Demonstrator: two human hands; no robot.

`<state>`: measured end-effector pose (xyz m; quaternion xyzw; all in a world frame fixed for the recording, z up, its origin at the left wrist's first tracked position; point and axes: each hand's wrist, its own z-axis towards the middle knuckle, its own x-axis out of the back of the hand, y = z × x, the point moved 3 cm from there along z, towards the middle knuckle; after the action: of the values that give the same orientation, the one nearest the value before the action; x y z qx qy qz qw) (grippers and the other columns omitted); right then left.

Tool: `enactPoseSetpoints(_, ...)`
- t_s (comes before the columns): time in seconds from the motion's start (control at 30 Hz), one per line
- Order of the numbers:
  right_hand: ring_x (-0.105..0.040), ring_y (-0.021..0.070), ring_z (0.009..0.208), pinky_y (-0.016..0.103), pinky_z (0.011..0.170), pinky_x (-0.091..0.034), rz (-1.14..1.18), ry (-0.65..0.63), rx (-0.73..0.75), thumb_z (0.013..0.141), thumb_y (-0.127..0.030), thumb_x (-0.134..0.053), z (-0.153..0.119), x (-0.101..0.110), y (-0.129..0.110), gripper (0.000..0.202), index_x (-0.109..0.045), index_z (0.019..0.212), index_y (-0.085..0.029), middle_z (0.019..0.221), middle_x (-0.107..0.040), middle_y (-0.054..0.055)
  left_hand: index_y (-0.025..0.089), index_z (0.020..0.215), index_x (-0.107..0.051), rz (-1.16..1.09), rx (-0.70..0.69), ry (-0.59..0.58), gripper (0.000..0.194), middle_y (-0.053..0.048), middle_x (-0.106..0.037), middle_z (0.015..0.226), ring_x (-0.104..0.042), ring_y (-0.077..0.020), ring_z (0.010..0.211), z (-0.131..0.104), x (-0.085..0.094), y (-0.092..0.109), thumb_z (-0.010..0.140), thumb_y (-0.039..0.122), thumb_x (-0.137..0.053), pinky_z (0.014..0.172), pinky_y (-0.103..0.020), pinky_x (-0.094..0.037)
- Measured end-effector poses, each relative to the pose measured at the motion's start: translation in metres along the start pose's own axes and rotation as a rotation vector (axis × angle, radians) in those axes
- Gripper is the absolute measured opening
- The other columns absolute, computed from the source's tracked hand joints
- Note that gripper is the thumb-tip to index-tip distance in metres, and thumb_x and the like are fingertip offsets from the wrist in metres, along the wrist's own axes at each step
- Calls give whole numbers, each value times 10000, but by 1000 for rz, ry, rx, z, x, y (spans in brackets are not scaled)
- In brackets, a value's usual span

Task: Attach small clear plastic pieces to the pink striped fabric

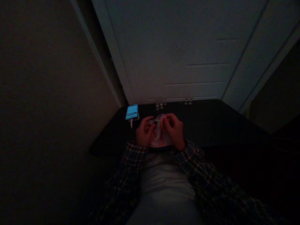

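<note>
In the dim light, my left hand (144,132) pinches one end of a small clear stemmed glass (160,117), which is tilted on its side between my hands. My right hand (174,129) is closed on a pink and white cloth (161,139), with its fingers pressing the cloth at the other end of the glass. The cloth hangs below both hands, over the near part of the dark table (206,125). My fingers hide part of the glass.
Several small clear stemmed glasses (160,104) stand at the table's back edge, with more glasses (188,101) further right. A lit phone (132,112) lies at the back left. Behind the table rises a white panel (194,53); a wall (51,93) flanks it at left.
</note>
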<state>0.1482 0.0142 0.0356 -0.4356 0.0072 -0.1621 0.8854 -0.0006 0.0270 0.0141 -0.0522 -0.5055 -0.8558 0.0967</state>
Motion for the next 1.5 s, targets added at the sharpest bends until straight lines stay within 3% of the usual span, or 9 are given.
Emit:
enactPoseSetpoints(0.33, -578, 130, 608, 224, 561, -428, -6, -1, -19, 854, -354, -451, 0, -1, 0, 206, -578, 889, -196, 698, -613, -3, 197, 1002, -557, -16, 9, 5, 246, -2, -611, 731, -561, -75, 488, 1, 1, -2, 804, 343, -544, 428, -167, -442)
enactPoseSetpoints(0.67, -606, 149, 666, 241, 598, -445, -37, -24, -46, 847, -319, -457, 1, -3, 11, 176, -578, 893, -199, 746, -640, 8, 188, 939, -549, 17, -19, 161, 262, 25, -553, 731, -530, -58, 454, -1, 4, 3, 718, 295, -639, 408, -159, -433)
enactPoseSetpoints(0.97, -625, 152, 795, 258, 717, -471, 73, -93, 28, 857, -298, -470, 0, -4, -2, 160, -578, 936, -209, 869, -660, 23, 211, 940, -598, 129, -17, 111, 303, -5, -600, 794, -567, -97, 574, 2, 3, -6, 660, 283, -691, 463, -188, -473)
enactPoseSetpoints(1.27, -618, 146, 774, 247, 697, -460, 50, -196, 29, 832, -301, -514, -1, -9, 1, 143, -582, 916, -208, 837, -653, 12, 211, 983, -593, 128, -38, -2, 308, -17, -616, 838, -578, -100, 598, 1, 0, -2, 685, 259, -659, 487, -190, -478)
enactPoseSetpoints(1.5, -595, 131, 701, 226, 639, -442, 21, -245, 42, 809, -302, -534, -1, -11, 2, 140, -584, 896, -205, 782, -630, -8, 217, 1001, -581, 143, -60, 5, 307, -9, -604, 841, -572, -90, 592, 0, -1, 2, 697, 216, -629, 488, -173, -461)
